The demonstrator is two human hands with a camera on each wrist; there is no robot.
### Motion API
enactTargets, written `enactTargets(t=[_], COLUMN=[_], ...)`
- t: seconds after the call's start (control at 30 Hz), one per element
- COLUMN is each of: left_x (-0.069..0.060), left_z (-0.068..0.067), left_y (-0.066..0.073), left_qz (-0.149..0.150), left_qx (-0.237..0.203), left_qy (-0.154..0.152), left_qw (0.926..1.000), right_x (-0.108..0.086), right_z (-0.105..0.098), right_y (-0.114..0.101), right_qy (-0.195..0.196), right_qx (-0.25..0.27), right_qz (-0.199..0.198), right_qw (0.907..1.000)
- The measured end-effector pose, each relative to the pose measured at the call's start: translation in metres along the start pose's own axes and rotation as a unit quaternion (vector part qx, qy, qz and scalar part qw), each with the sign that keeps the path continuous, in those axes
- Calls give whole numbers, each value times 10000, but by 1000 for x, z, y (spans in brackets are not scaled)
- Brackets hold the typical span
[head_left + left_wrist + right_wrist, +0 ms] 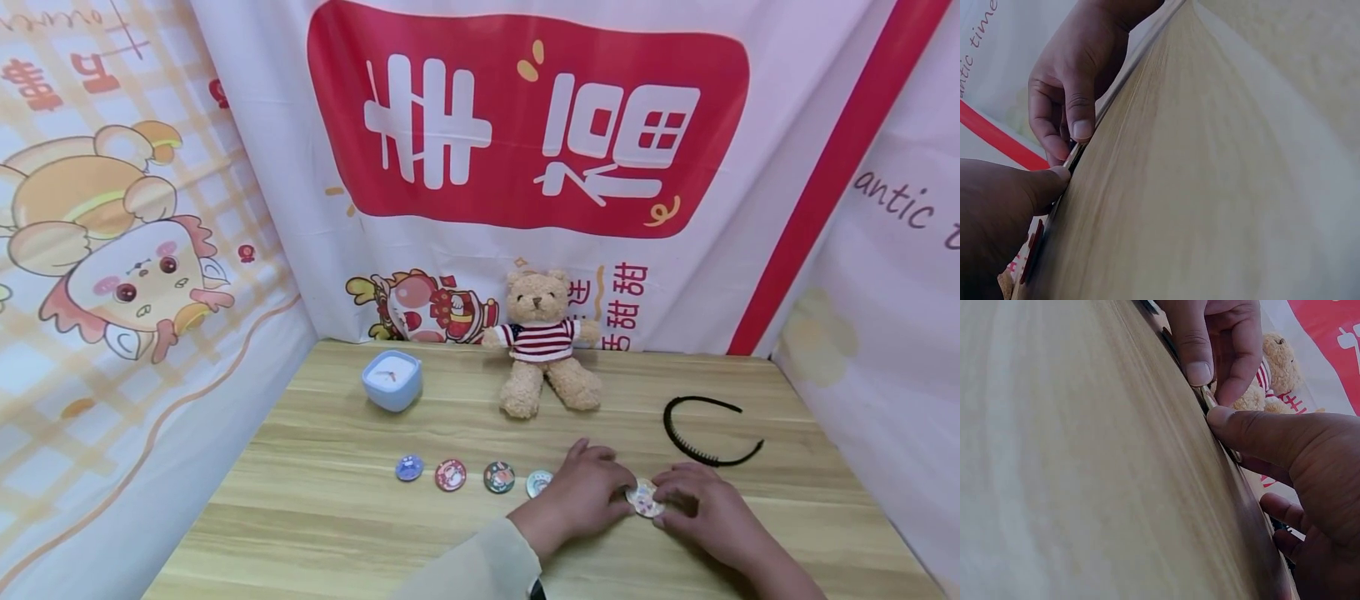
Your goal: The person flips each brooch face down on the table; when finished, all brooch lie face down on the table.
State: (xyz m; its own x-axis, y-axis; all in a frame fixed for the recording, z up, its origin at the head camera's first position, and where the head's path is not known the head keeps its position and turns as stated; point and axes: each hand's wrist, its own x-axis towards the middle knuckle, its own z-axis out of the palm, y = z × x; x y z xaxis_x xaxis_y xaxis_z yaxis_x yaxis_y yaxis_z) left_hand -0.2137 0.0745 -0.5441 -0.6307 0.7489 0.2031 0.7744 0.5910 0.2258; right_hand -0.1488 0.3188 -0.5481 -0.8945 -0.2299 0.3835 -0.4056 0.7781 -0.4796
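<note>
The pale, printed badge (pixel 645 499) is a thin disc at the surface of the wood-grain tabletop (pixel 300 517), right of four round badges (pixel 498 477) in a row. The left hand (pixel 588 493) pinches its left edge, the right hand (pixel 705 510) the opposite edge, thumbs and fingertips narrowly spaced. A toothed black headband (pixel 697 454) lies beyond.

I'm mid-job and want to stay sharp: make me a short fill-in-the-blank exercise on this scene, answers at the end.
1. The left hand and right hand both touch the rightmost badge, one of ____ visible in the head view.
2. The black headband lies nearer to the ____ of the two hands.
3. The teddy bear wears stripes of white and ____.
4. In the head view, the clock stands to the bear's ____ side in the picture.

Missing words: five; right; red; left.
</note>
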Motion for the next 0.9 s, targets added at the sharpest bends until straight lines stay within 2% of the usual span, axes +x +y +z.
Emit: enactTargets(t=[0.2, 0.37, 0.5, 0.67, 0.9], left_x=[1, 1, 2, 4, 7], left_z=[0, -1, 0, 2, 0], left_y=[0, 2, 2, 3, 9], left_qz=[-1, -8, -7, -9, -12], left_qx=[172, 231, 207, 253, 596], left_qy=[-11, -1, 25, 49, 338], left_qw=[9999, 9997, 9998, 9997, 9977], right_x=[1, 1, 0, -1, 2], right_z=[-1, -3, -3, -4, -3], right_y=[-1, -2, 0, 1, 0], right_qy=[-81, -238, -173, 110, 789], right_qx=[-55, -116, -235, -305, -309], right_qz=[81, 380, 496, 513, 75], right_qw=[9999, 9989, 9983, 9982, 9964])
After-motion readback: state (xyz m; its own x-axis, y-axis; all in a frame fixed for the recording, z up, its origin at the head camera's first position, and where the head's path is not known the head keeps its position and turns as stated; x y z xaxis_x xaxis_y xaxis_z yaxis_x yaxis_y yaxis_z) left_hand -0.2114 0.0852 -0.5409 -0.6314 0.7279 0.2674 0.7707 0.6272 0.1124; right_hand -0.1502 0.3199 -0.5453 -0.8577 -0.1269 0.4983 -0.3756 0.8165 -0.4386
